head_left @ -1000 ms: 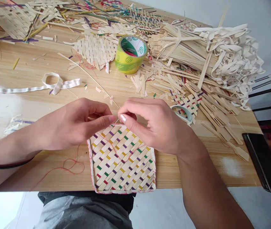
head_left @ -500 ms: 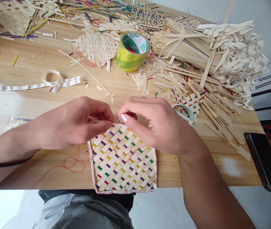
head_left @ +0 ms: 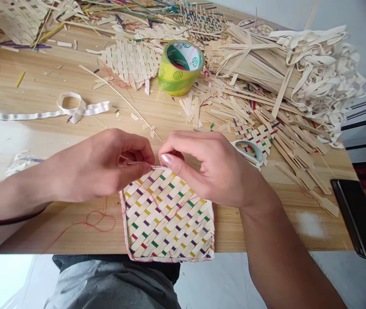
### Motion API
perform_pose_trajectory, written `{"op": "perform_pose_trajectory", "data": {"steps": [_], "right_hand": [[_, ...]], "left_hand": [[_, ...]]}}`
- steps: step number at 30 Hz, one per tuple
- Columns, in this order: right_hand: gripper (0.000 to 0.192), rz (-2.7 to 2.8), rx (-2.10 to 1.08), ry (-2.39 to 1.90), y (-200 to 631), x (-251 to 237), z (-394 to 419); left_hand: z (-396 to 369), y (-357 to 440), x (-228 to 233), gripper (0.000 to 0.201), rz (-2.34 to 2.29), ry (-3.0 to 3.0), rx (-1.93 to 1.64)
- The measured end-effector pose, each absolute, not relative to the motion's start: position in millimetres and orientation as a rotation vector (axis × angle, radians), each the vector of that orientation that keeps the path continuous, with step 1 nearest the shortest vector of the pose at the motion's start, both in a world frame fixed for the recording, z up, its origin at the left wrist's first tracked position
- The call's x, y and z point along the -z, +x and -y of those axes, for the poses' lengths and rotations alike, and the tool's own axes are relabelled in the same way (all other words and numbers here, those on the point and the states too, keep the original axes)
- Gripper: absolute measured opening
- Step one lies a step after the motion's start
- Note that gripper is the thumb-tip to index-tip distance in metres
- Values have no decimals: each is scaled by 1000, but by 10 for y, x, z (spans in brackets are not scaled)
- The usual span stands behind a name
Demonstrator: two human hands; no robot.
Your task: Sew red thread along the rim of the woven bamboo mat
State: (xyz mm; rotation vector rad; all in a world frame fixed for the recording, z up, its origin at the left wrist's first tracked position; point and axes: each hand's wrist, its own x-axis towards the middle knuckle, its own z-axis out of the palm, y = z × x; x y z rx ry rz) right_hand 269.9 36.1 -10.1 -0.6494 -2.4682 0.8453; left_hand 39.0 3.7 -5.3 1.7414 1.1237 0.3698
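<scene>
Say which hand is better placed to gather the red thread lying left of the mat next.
Left, likely. The left hand, at the woven mat, is nearer the red thread; the right hand sits toward the mat's right side. The left may need to free its grip on the mat first.

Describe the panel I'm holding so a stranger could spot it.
On the wooden table, find the left hand and right hand. Both are at the far edge of a squarish woven panel. Unlike the plain woven piece beyond, it has multicoloured flecks inside a red-stitched white border.
</scene>
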Motion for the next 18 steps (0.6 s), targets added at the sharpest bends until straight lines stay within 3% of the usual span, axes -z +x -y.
{"op": "perform_pose_trajectory", "data": {"steps": [11,18], "right_hand": [[19,2480,-803,-643,2675,152,-350],[14,2436,-824,-673,2663,138,-341]], "left_hand": [[-25,390,55,15,-1168,1913,-336],[-33,367,79,21,-1060,1964,-342]]}}
